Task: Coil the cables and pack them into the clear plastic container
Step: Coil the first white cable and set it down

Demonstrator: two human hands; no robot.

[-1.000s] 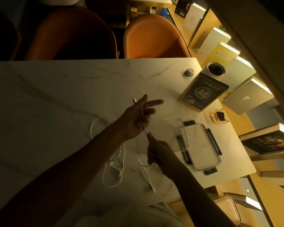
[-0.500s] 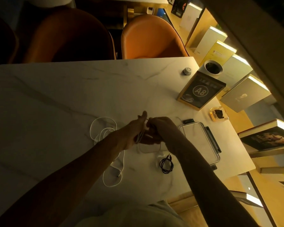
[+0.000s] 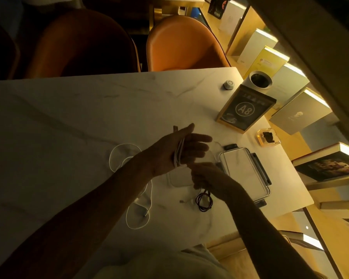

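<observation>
A second ago the left hand (image 3: pixel 181 150) held one strand of the white cable (image 3: pixel 179 152); now several turns wrap its palm, fingers spread flat as a former. The right hand (image 3: pixel 208 178), which had met the left half a second ago, has dropped below it, fingers closed on the cable's tail, though the pinch is too dark to confirm. The coil is nearly wound, I judge. The container (image 3: pixel 177 178) sits under the hands, lid (image 3: pixel 246 172) beside it toward the bench's right edge. A black coil (image 3: pixel 205 201) and loose white cable (image 3: pixel 137 198) wait near the front edge.
</observation>
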